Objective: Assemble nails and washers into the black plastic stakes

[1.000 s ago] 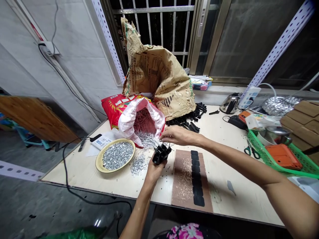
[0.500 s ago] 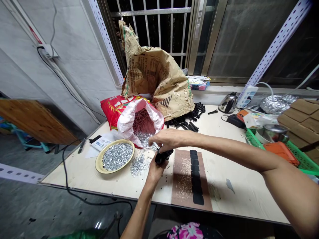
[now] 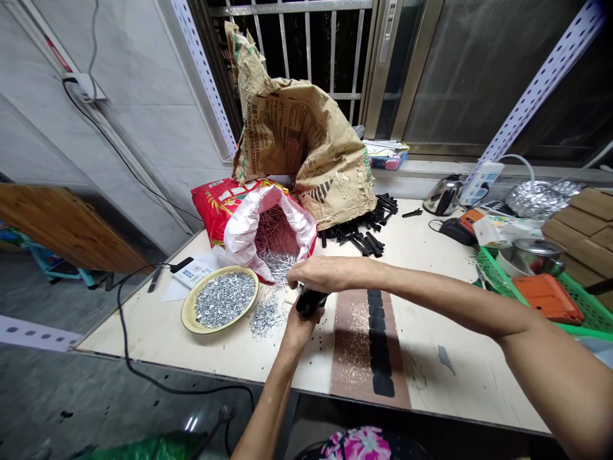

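Note:
My left hand (image 3: 300,327) is closed around a bunch of black plastic parts (image 3: 311,301), held just above the table. My right hand (image 3: 318,273) reaches across from the right, palm down over those parts, with its fingers bent and pressed together. Whatever its fingertips pinch is hidden. Behind the hands, long silver screws (image 3: 280,265) spill from the mouth of a white-lined red bag (image 3: 237,230). To the left lie a heap of small silver metal pieces (image 3: 267,317) and a cream bowl (image 3: 191,319) filled with similar pieces.
A brown board (image 3: 347,358) with a row of black pads (image 3: 378,338) lies right of my hands. A torn paper sack (image 3: 335,172) stands behind, beside a pile of black plastic parts (image 3: 368,243). At the right sit a green basket (image 3: 498,275) and a kettle (image 3: 443,195).
My right hand has lowered slightly and turned over the black parts, covering more of them. My left hand stays nearly in place. The view has shifted a little.

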{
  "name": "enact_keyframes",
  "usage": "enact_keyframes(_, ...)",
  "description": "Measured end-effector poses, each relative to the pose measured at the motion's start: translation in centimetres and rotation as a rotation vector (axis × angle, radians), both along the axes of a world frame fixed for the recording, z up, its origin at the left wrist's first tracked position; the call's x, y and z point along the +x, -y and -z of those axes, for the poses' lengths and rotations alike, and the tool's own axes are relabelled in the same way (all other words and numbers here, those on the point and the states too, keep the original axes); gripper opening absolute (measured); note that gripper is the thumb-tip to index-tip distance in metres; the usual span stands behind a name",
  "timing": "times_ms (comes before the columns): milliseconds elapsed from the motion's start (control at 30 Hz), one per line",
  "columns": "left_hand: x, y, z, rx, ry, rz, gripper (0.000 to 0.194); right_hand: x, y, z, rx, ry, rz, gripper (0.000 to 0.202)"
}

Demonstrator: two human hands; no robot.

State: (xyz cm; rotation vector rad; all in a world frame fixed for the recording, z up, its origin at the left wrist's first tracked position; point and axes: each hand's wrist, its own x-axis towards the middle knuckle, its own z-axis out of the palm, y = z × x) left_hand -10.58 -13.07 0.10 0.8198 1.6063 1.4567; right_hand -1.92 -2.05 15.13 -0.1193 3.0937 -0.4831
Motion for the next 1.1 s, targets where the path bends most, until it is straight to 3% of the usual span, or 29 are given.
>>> enact_keyframes(100, 0.1, 0.3, -0.9, -0.045, 0.021, -0.022, 0.046, 0.4, -1.7, -0.1, -0.086, -0.193, 0.004, 0.026)
enact_keyframes(233, -0.1, 1.4, -2.0, -0.019, 0.091, -0.075, 0.047, 1.8, -4.9, 1.9, -0.158, -0.437, 0.288, 0.013)
enact_keyframes(367, -0.5, 1.9, -1.9, 0.017, 0.111, -0.11, 0.046, 3.0, -5.4, 6.4, -0.264, -0.248, 0.464, 0.012)
enact_keyframes(500, -0.3, 1.6, -1.4, 0.039, 0.113, -0.133, 0.042, 3.2, -4.1, 10.3, -0.108, -0.038, 0.822, 0.021)
enact_keyframes(567, 0.0, 1.3, -1.4, 0.049, 0.109, -0.156, 0.043, 2.8, -3.6, 11.6, -0.056, 0.041, 0.917, 0.023)
enact_keyframes(733, -0.1, 0.7, -1.7, 0.045, 0.152, -0.198, 0.049, 1.3, -3.2, 13.4, -0.017, 0.138, 0.981, 0.021)
enact_keyframes(900, -1.1, 1.0, -1.5, 0.051, 0.158, -0.18, 0.054, 1.6, -4.0, 12.9, 0.001, 0.106, 0.983, 0.021)
enact_keyframes(1000, -1.3, 1.1, -1.4, 0.038, 0.154, -0.182, 0.051, 3.2, -4.7, 10.3, 0.019, 0.022, 0.952, 0.024)
enact_keyframes(1100, -1.1, 0.8, -1.5, 0.034, 0.157, -0.177, 0.048, 4.6, -4.6, 6.4, 0.135, -0.242, 0.748, 0.024)
